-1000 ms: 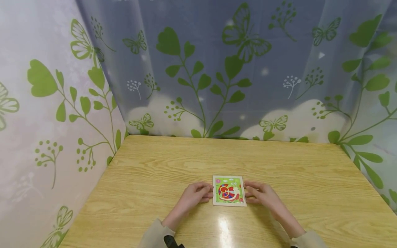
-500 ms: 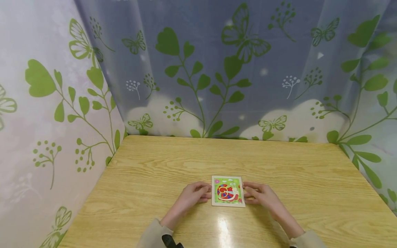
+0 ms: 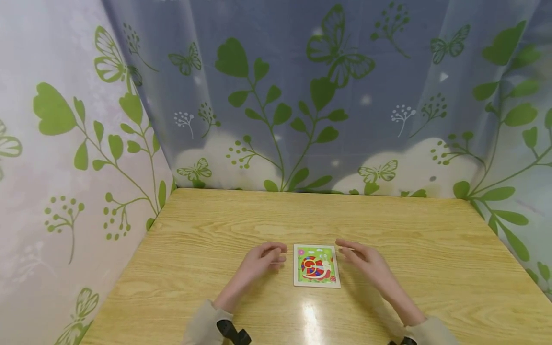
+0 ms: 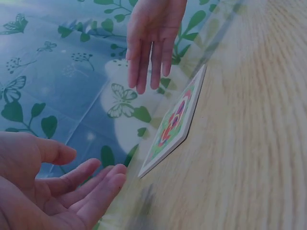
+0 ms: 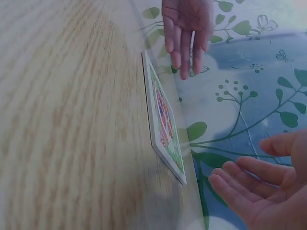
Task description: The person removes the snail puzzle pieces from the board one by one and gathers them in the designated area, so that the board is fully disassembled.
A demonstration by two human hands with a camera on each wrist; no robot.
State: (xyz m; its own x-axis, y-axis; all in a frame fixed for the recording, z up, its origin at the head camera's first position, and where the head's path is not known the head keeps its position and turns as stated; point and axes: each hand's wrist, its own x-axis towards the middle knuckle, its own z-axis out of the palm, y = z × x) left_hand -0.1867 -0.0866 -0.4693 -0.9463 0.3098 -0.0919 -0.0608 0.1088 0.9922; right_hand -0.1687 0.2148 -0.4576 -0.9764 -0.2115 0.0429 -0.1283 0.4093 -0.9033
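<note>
left hand point(image 3: 260, 263): raised above the wood-grain table point(image 3: 215, 230), palm turned inward, fingers loosely extended with a slight bend, thumb apart from them; fingertips near the board's left edge, a gap between.
right hand point(image 3: 368, 263): also raised, palm facing the left, fingers straighter and relaxed, thumb spread away; fingertips just beside the board's upper right corner, apart from it.
forearms: angled inward from beige sleeves point(image 3: 204, 322).
snail picture board point(image 3: 316, 266): flat on the table between both hands, pale frame, red-and-blue shell.
</note>
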